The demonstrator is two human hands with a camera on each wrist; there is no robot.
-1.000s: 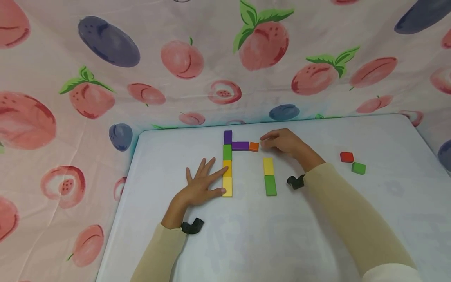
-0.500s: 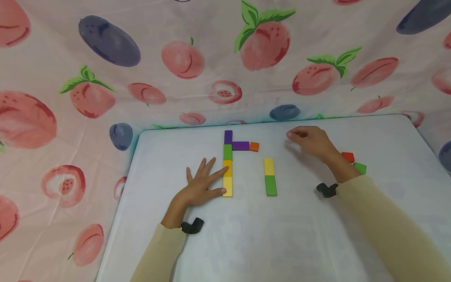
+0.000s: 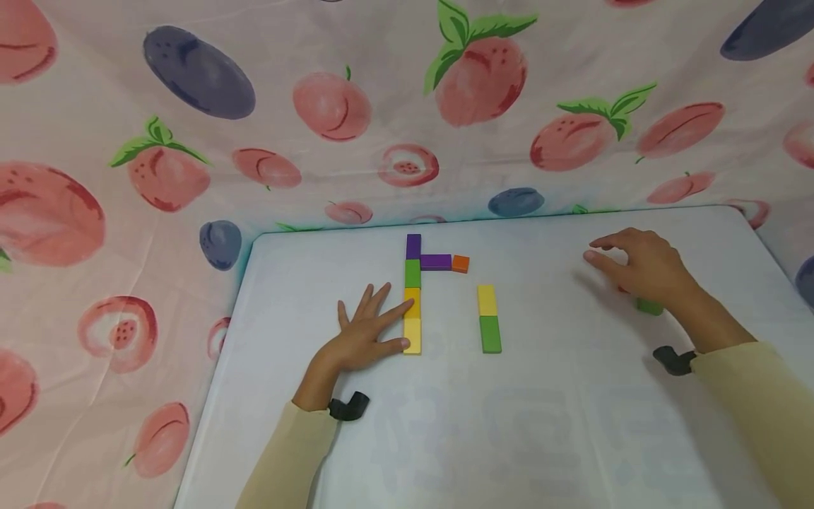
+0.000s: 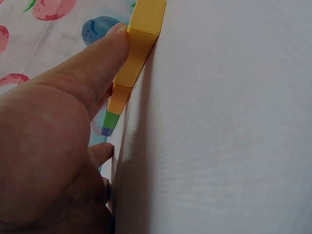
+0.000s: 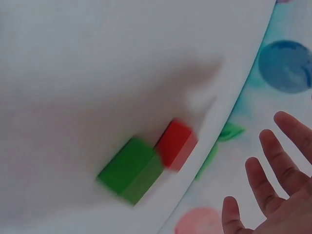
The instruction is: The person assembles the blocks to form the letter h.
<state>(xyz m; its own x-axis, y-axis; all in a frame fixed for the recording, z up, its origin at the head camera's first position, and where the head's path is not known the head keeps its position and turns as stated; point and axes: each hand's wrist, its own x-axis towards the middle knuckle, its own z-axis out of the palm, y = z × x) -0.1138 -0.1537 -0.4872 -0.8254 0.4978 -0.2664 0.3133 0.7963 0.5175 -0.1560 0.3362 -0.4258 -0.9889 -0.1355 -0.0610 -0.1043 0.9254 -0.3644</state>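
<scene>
My left hand (image 3: 362,341) lies spread beside a column of blocks, its index fingertip and thumb touching the orange-yellow block (image 3: 412,305) and the pale yellow block (image 3: 413,338). Above these in the column are a green block (image 3: 413,273) and a purple block (image 3: 413,246). A second purple block (image 3: 435,262) lies sideways off the column, with an orange block (image 3: 461,264) at its right end. My right hand (image 3: 649,265) hovers with fingers apart over a red block (image 5: 177,145) and a green block (image 5: 131,170); in the head view it mostly hides both.
Between the hands, another yellow block (image 3: 486,300) and green block (image 3: 490,334) lie end to end. The white table (image 3: 547,424) meets a fruit-printed cloth (image 3: 356,170) at its back edge. A dark wrist device (image 3: 350,406) sits at each cuff.
My right hand has moved right, away from the orange block, to above the red and green blocks, and its fingers have spread. The left hand keeps its place.
</scene>
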